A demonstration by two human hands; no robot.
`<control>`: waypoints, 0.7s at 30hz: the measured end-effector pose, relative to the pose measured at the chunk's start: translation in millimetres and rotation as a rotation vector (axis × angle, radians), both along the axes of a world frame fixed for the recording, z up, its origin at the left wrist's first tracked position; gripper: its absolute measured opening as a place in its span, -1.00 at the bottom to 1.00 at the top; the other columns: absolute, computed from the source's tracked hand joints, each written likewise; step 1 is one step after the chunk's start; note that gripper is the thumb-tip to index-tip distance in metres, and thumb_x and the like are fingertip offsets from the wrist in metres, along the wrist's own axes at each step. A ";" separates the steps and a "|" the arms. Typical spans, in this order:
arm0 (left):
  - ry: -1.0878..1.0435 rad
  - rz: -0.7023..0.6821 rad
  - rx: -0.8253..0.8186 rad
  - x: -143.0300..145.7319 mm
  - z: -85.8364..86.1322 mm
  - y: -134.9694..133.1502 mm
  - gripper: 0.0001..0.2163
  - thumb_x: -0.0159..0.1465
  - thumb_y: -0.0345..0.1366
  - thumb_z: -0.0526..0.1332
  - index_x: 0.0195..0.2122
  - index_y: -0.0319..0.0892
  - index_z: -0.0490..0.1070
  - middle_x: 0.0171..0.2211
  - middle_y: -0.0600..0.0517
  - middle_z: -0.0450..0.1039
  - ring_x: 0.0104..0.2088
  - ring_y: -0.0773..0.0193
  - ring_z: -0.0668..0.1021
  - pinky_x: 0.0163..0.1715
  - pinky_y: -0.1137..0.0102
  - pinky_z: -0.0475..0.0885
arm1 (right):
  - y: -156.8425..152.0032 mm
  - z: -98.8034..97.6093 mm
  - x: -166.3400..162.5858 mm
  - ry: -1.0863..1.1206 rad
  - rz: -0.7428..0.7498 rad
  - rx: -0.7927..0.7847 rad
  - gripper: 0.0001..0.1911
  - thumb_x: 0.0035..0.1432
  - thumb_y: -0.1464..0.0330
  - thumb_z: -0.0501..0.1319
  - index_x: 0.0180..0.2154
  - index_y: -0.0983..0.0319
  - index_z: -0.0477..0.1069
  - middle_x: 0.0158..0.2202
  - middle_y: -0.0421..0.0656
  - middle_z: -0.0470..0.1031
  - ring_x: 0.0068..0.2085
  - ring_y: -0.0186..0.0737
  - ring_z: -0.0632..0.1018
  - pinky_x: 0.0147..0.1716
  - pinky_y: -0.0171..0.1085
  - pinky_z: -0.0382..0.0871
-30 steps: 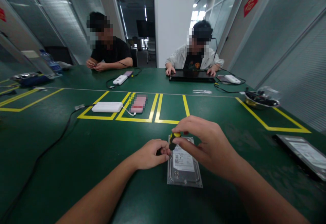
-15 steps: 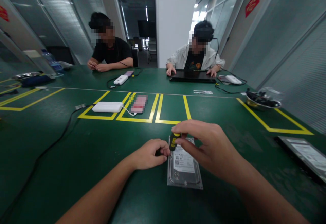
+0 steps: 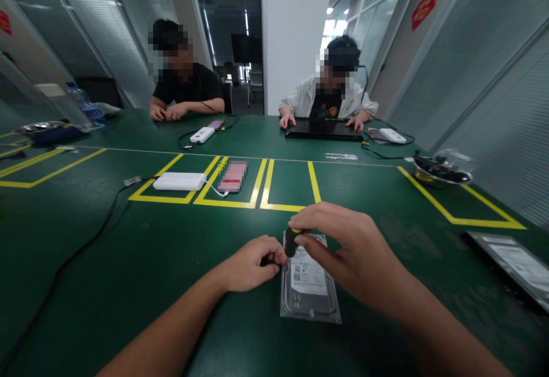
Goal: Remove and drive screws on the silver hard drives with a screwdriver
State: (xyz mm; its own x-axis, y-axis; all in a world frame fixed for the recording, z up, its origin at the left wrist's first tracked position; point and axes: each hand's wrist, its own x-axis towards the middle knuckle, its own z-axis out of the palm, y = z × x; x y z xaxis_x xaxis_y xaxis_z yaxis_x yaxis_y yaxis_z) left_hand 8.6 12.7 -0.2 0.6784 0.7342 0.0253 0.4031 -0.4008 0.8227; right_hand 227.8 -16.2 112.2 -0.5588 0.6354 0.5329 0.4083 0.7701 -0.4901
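A silver hard drive (image 3: pixel 309 292) with a white label lies flat on the green table (image 3: pixel 128 262) right in front of me. My right hand (image 3: pixel 343 245) pinches the black and yellow handle of a small screwdriver (image 3: pixel 291 241), held upright over the drive's far left corner. My left hand (image 3: pixel 251 262) is curled shut beside that same corner, its fingertips at the screwdriver's lower end and against the drive's left edge. What those fingers hold is hidden.
A white power bank (image 3: pixel 179 181) and a phone (image 3: pixel 233 177) lie inside yellow tape boxes ahead. A second drive (image 3: pixel 514 265) sits at the right edge, a metal bowl (image 3: pixel 441 172) beyond it. A black cable (image 3: pixel 81 245) crosses the left side. Two other people sit at the far end.
My right hand has turned a little on the screwdriver handle, so less of its yellow cap shows. The left hand and the drive have stayed in place.
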 end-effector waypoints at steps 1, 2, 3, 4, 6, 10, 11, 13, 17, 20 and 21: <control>-0.003 0.001 0.002 0.1 -0.5 0.0 -0.84 0.16 -0.48 0.18 -0.23 -0.20 0.43 -0.26 0.05 0.41 -0.25 0.26 0.44 -0.22 0.39 0.34 | 0.1 -0.5 -0.2 0.006 0.008 0.002 -0.81 0.25 0.55 0.19 -0.11 0.26 0.45 -0.15 -0.20 0.48 -0.13 -0.37 0.48 -0.11 -0.36 0.34; -0.002 0.002 0.007 0.2 -0.7 -0.1 -0.85 0.17 -0.47 0.19 -0.23 -0.20 0.43 -0.26 0.05 0.42 -0.25 0.26 0.44 -0.23 0.39 0.34 | 0.1 -0.9 -0.6 0.016 0.014 0.002 -0.80 0.25 0.56 0.20 -0.10 0.26 0.45 -0.13 -0.20 0.48 -0.12 -0.37 0.48 -0.10 -0.37 0.34; 0.001 0.002 0.014 0.2 -0.4 -0.2 -0.85 0.17 -0.46 0.19 -0.23 -0.20 0.44 -0.27 0.05 0.42 -0.25 0.26 0.44 -0.23 0.39 0.34 | 0.2 -1.2 -0.9 0.025 0.017 -0.004 -0.80 0.24 0.55 0.21 -0.10 0.26 0.46 -0.12 -0.20 0.48 -0.11 -0.38 0.48 -0.09 -0.38 0.34; 0.006 0.003 0.019 0.3 0.1 -0.4 -0.86 0.18 -0.45 0.19 -0.23 -0.20 0.44 -0.27 0.05 0.42 -0.26 0.26 0.44 -0.23 0.38 0.34 | 0.3 -1.4 -1.2 0.033 0.017 -0.012 -0.81 0.24 0.54 0.23 -0.11 0.26 0.47 -0.12 -0.20 0.47 -0.11 -0.38 0.48 -0.10 -0.38 0.35; 0.012 0.003 0.026 0.4 1.5 -0.7 -0.85 0.19 -0.44 0.20 -0.21 -0.20 0.46 -0.28 0.05 0.41 -0.26 0.26 0.44 -0.23 0.38 0.34 | 0.4 -1.5 -1.5 0.042 0.009 -0.030 -0.85 0.24 0.51 0.26 -0.14 0.25 0.48 -0.15 -0.20 0.46 -0.14 -0.38 0.48 -0.14 -0.38 0.35; 0.015 0.013 0.028 0.3 1.1 -0.7 -0.86 0.19 -0.44 0.21 -0.22 -0.19 0.46 -0.31 0.06 0.40 -0.28 0.27 0.44 -0.25 0.39 0.34 | 0.6 0.0 -0.9 0.031 0.009 -0.046 -0.91 0.25 0.50 0.26 -0.20 0.25 0.48 -0.20 -0.21 0.47 -0.18 -0.38 0.47 -0.18 -0.37 0.35; 0.012 0.016 0.027 0.3 -0.1 -0.6 -0.86 0.18 -0.44 0.22 -0.22 -0.20 0.46 -0.31 0.06 0.40 -0.28 0.26 0.44 -0.24 0.39 0.35 | 0.5 0.6 -0.9 0.026 0.015 -0.047 -0.91 0.26 0.50 0.24 -0.19 0.26 0.48 -0.20 -0.21 0.47 -0.17 -0.38 0.47 -0.18 -0.36 0.35; -0.003 0.018 0.017 0.0 -3.1 -0.2 -0.85 0.18 -0.44 0.22 -0.22 -0.19 0.46 -0.29 0.06 0.41 -0.25 0.25 0.45 -0.21 0.37 0.36 | 0.4 1.4 -1.0 0.020 0.023 -0.043 -0.89 0.27 0.51 0.22 -0.18 0.26 0.48 -0.19 -0.21 0.48 -0.16 -0.38 0.47 -0.16 -0.36 0.35; -0.023 0.015 -0.018 -0.4 -7.7 0.1 -0.79 0.18 -0.43 0.22 -0.14 -0.19 0.45 -0.21 0.02 0.45 -0.20 0.22 0.47 -0.16 0.35 0.38 | 0.1 0.1 -1.3 0.008 -0.013 -0.013 -0.79 0.26 0.52 0.21 -0.07 0.23 0.47 -0.14 -0.24 0.50 -0.12 -0.39 0.48 -0.10 -0.37 0.33; -0.027 0.011 -0.023 -0.6 -8.0 0.4 -0.77 0.18 -0.42 0.23 -0.12 -0.19 0.44 -0.19 0.01 0.45 -0.20 0.22 0.47 -0.16 0.34 0.38 | 0.2 -2.1 -1.1 0.013 -0.030 0.012 -0.73 0.26 0.52 0.22 -0.01 0.22 0.45 -0.09 -0.24 0.51 -0.08 -0.39 0.49 -0.05 -0.37 0.33; -0.027 0.007 -0.021 -0.6 -7.7 0.6 -0.77 0.18 -0.42 0.23 -0.11 -0.19 0.44 -0.19 0.02 0.45 -0.20 0.22 0.47 -0.16 0.34 0.38 | 0.2 -2.4 -0.9 0.017 -0.020 0.013 -0.75 0.26 0.52 0.21 -0.03 0.23 0.46 -0.09 -0.24 0.51 -0.07 -0.38 0.49 -0.03 -0.37 0.33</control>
State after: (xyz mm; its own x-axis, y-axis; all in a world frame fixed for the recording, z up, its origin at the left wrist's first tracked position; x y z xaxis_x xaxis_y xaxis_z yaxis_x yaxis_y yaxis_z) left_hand 8.0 13.3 -7.9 0.6727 0.7394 0.0280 0.3836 -0.3808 0.8413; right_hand 226.9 -16.0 109.9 -0.5370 0.6394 0.5502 0.4153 0.7681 -0.4874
